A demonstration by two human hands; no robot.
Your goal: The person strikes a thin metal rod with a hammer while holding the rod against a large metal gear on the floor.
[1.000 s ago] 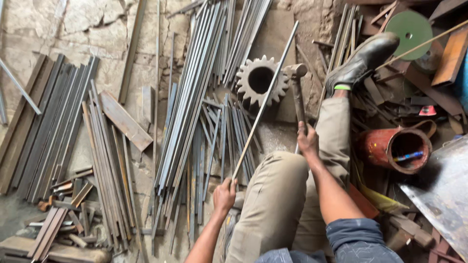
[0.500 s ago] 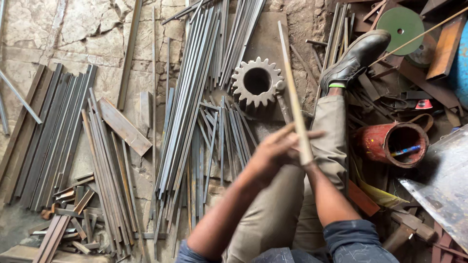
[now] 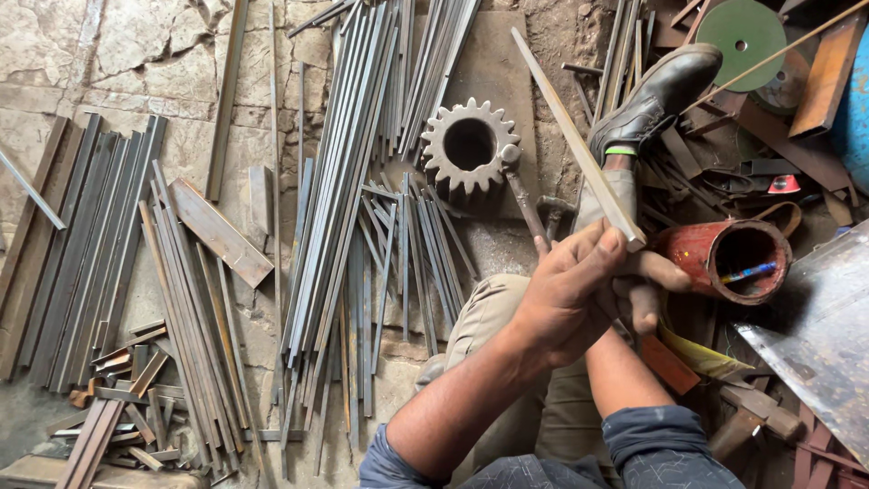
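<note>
I hold a long flat metal strip (image 3: 570, 136) up in front of me; it slants from the upper middle down to my hands. My left hand (image 3: 570, 294) is closed around its near end. My right hand (image 3: 647, 290) sits just behind and under the left one, with its fingers curled at the same end. A hammer-like tool (image 3: 525, 199) reaches from the toothed gear (image 3: 471, 145) down toward my hands, and its lower end is hidden behind my left hand. My knee in khaki trousers (image 3: 489, 308) is below, and my black shoe (image 3: 656, 91) lies beyond the strip.
Bundles of long steel rods and flat bars (image 3: 344, 199) cover the stone floor on the left and in the middle. A red cylindrical can (image 3: 724, 263) lies to the right of my hands. A green disc (image 3: 742, 32), scrap pieces and a grey metal sheet (image 3: 815, 344) crowd the right side.
My left hand has lifted the strip from low beside my knee up to the right hand. The right hand, which was swinging a hammer, has come together with the left on the strip.
</note>
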